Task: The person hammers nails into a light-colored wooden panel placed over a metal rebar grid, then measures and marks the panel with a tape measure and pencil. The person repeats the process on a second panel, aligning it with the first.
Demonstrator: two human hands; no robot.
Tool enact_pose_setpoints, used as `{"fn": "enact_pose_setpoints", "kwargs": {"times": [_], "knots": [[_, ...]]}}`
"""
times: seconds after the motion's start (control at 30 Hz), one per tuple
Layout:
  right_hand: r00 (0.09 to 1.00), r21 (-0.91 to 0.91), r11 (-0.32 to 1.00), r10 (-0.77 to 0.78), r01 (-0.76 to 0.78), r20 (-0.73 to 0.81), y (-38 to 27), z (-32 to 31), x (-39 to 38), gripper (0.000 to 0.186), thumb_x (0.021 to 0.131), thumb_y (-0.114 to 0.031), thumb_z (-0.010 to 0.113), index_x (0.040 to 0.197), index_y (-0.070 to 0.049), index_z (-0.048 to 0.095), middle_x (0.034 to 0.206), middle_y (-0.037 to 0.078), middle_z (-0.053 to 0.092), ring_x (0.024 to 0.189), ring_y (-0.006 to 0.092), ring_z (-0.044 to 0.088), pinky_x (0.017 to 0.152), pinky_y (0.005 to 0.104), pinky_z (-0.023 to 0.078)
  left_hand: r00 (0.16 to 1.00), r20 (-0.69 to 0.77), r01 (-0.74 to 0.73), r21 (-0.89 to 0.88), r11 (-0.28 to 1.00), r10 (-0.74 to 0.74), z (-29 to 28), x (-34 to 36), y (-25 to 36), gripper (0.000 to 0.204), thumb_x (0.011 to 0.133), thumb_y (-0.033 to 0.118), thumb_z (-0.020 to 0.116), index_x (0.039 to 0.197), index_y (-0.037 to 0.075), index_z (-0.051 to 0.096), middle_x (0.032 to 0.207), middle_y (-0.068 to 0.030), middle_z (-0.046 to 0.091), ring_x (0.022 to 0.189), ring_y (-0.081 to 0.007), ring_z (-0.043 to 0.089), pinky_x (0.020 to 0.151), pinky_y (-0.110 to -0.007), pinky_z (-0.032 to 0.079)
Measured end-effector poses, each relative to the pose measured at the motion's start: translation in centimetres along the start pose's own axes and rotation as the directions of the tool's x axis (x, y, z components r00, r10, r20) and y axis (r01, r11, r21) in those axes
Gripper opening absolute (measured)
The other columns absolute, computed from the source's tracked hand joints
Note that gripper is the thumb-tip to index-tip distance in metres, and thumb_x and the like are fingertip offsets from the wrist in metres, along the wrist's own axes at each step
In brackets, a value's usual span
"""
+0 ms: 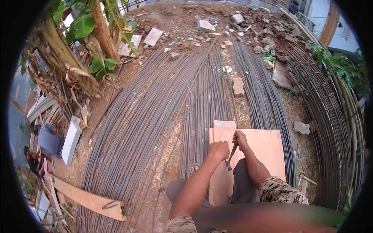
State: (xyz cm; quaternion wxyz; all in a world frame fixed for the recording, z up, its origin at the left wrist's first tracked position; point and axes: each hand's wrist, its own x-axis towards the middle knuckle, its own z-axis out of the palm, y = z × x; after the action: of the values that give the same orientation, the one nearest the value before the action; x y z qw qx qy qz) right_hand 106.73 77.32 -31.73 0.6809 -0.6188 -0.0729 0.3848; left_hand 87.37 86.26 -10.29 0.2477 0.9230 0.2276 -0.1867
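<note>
My right hand (240,140) is wrapped round the dark handle of a hammer (233,152). The hammer's metal head points down toward me, just right of my left hand's wrist. My left hand (220,150) is closed over the left part of a plywood sheet (266,149); whatever its fingers may hold is hidden. Under my hands the sheet lies over steel bars, and my bent knee rests across it. At its far edge sits a small pale block or board (224,124). A sandalled foot (193,169) shows left of the sheet.
Long bundles of steel rebar (136,112) cover the ground, with tied rebar cages (318,101) at the right. A paving block (238,87), rubble (206,26) and banana plants (83,27) stand farther off. A plank (83,194) and a crouching person (50,139) are at left.
</note>
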Motion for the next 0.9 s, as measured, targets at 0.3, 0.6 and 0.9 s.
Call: {"fn": "enact_pose_setpoints", "kwargs": {"times": [0.3, 0.6, 0.9], "knots": [[0.998, -0.006, 0.999, 0.054, -0.054, -0.031, -1.8, 0.8, -1.3, 0.052, 0.102, -0.051, 0.057, 0.068, -0.013, 0.051, 0.063, -0.001, 0.047, 0.055, 0.0112, 0.043, 0.053, 0.0299, 0.038, 0.997, 0.047, -0.066, 0.066, 0.996, 0.063, -2.0, 0.4, 6.1, 0.05, 0.096, 0.039, 0.058, 0.13, 0.002, 0.061, 0.123, -0.0205, 0.069, 0.115, -0.0355, 0.066, 0.099, -0.047, 0.051], [0.999, 0.026, 0.998, 0.049, -0.049, 0.015, -1.2, 0.3, -0.8, 0.039, 0.102, -0.037, 0.055, 0.071, -0.014, 0.049, 0.056, -0.001, 0.042, 0.046, 0.0136, 0.04, 0.046, 0.0325, 0.036, 0.999, -0.038, -0.016, 0.104, 0.994, 0.02, 0.8, -5.5, 7.4, 0.051, 0.095, 0.038, 0.059, 0.133, 0.004, 0.061, 0.112, -0.0212, 0.073, 0.108, -0.0363, 0.069, 0.097, -0.047, 0.052], [0.991, -0.102, 0.994, -0.013, 0.027, 0.132, 0.2, -1.4, -0.6, 0.042, 0.107, -0.044, 0.043, 0.082, -0.011, 0.052, 0.067, 0.001, 0.049, 0.058, 0.0143, 0.048, 0.058, 0.0327, 0.044, 0.537, -0.562, 0.007, -0.744, 0.669, -0.63, 3.8, -24.4, -16.3, 0.065, 0.105, 0.029, 0.051, 0.158, -0.001, 0.027, 0.087, -0.0084, 0.071, 0.054, -0.0106, 0.048, 0.051, -0.032, 0.041]]}}
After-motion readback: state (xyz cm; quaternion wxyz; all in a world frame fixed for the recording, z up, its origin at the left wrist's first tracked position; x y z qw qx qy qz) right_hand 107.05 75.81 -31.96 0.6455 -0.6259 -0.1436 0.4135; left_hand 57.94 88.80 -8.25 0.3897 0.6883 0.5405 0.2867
